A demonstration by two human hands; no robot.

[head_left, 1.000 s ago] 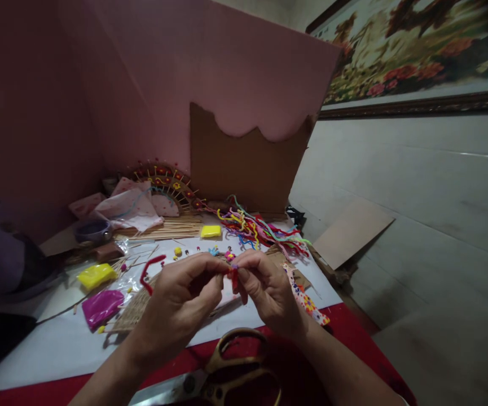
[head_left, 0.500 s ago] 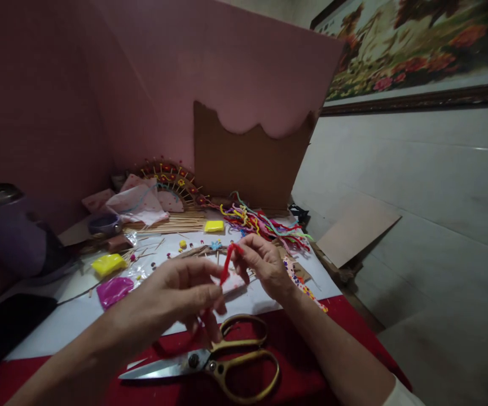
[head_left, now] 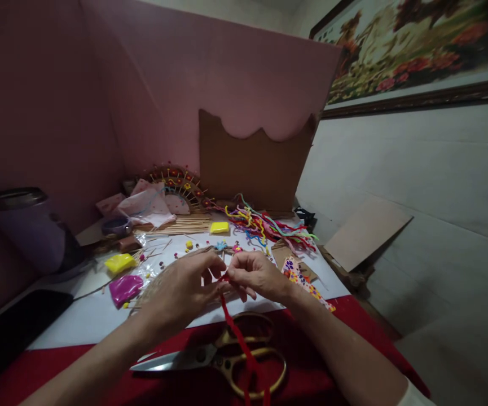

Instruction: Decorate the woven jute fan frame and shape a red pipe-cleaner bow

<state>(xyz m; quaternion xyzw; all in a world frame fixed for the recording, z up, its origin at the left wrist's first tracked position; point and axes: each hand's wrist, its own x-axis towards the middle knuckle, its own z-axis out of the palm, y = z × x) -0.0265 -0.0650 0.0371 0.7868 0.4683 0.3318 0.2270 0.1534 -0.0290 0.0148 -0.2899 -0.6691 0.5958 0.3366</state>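
Note:
A red fuzzy pipe cleaner point(head_left: 236, 331) is pinched between my two hands, its long tail hanging down across the scissors. My left hand point(head_left: 190, 282) has its thumb and fingers closed on it. Close beside, my right hand point(head_left: 260, 276) pinches it near the same spot with bent fingers; the piece between the fingertips is mostly hidden. Below lie large scissors point(head_left: 184, 359) with gold handles on the red cloth. Behind the hands a curved brown piece with a blue pipe-cleaner flower point(head_left: 220, 246) and a pink flower point(head_left: 237, 248) is partly covered.
Colourful pipe cleaners point(head_left: 275, 230) are heaped at the back right. Bamboo sticks point(head_left: 176, 224), a yellow clay packet point(head_left: 219, 227), another yellow packet point(head_left: 120, 263) and a purple packet point(head_left: 126, 290) lie around. A purple tumbler point(head_left: 30, 231) stands left, cut cardboard point(head_left: 252, 163) behind.
My hands have come closer together, the right one moving down to meet the left. The pipe cleaner's loop between them has dropped, and its tail now hangs over the scissors' handles.

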